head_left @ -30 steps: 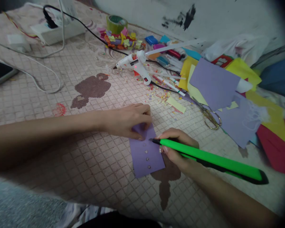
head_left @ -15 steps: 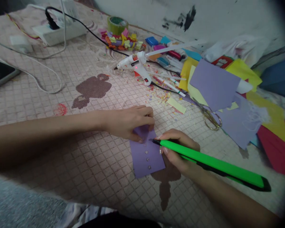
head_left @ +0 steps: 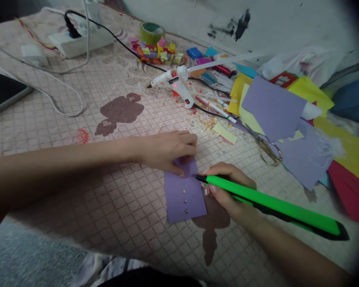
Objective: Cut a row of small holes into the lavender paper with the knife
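Observation:
A strip of purple paper lies on the quilted pink mat, with a column of small pale dots down its middle. My left hand rests on the strip's top end, its fingertips pinching the paper, which curls up there. My right hand grips a bright green utility knife. The knife's dark tip sits at the strip's upper right edge. The part of the strip under my left fingers is hidden.
A white hot glue gun lies beyond my hands among paper shavings. Gold scissors and overlapping sheets of coloured paper are to the right. A power strip, cables, a phone and a tape roll sit further off.
The whole view has drifted slightly right and up. My hands, the knife and the purple strip keep the same positions relative to each other.

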The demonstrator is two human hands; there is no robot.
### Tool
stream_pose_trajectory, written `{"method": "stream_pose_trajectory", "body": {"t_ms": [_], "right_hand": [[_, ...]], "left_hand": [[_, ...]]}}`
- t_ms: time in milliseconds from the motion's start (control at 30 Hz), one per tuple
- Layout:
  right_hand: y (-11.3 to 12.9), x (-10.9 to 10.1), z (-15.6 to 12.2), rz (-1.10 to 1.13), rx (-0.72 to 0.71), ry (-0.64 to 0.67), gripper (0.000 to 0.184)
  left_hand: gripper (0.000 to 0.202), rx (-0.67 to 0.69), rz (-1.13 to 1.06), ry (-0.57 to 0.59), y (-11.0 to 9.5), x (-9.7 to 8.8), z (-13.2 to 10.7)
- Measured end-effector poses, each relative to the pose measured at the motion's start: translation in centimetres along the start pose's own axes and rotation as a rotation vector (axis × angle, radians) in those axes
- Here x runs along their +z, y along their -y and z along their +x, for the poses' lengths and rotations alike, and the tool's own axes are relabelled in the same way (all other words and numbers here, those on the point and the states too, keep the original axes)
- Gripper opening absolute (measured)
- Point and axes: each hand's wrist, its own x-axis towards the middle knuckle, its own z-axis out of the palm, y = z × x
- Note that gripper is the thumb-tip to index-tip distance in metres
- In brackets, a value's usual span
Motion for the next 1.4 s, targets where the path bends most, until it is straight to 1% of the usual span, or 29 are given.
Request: {"method": "stream_pose_trajectory", "body": {"t_ms": [33,133,167,267,400,533,733,833,900,1067,1167,1233,1400], "right_hand": [[0.1,0.0,0.0,-0.003,-0.007,-0.003,0.02],[0.4,0.2,0.1,-0.013,-0.029,-0.006,0.022],[0.4,0.2,0.1,-0.012,-0.032,-0.001,0.023],[0.3,0.3,0.1,0.003,-0.026,0.0,0.023],[-0.1,0.4,0.0,0.017,-0.021,-0.017,0.023],[-0.1,0.5,0.1,0.027,-0.014,-0.013,0.022],[0.7,0.5,0.4,-0.007,-0.025,-0.045,0.019],[0.9,0.6,0.3,-0.004,-0.029,-0.021,0.021],[0.8,0.8,0.2,-0.002,-0.036,0.017,0.023],[0.7,1.2,0.3,-0.015,-0.079,0.107,0.024],[0.6,1.3,0.3,-0.013,-0.063,0.107,0.025],[0.5,1.3,0.2,-0.003,-0.041,0.105,0.025],[0.4,1.2,0.2,0.024,-0.048,0.125,0.026]], "left_hand": [[0.025,-0.003,-0.004,0.004,0.0,-0.1,-0.1],[0.038,0.029,-0.024,0.02,0.0,-0.2,-0.2],[0.039,0.043,-0.033,0.03,0.0,-0.3,-0.2],[0.036,0.057,-0.062,0.049,0.0,-0.4,0.0],[0.032,0.037,-0.07,0.057,0.0,-0.5,0.1],[0.028,-0.008,-0.071,0.046,-0.1,-0.7,0.0],[0.022,-0.097,-0.09,0.017,-0.4,-0.6,-0.2],[0.022,-0.146,-0.126,-0.003,-0.3,-0.5,-0.3],[0.022,-0.166,-0.144,-0.018,-0.2,-0.4,-0.4],[0.02,-0.171,-0.158,-0.038,0.0,-0.2,-0.5],[0.018,-0.143,-0.146,-0.033,0.1,-0.2,-0.6],[0.02,-0.124,-0.136,-0.022,0.1,-0.3,-0.7],[0.026,-0.142,-0.085,-0.01,-0.1,-0.2,-0.7]]}}
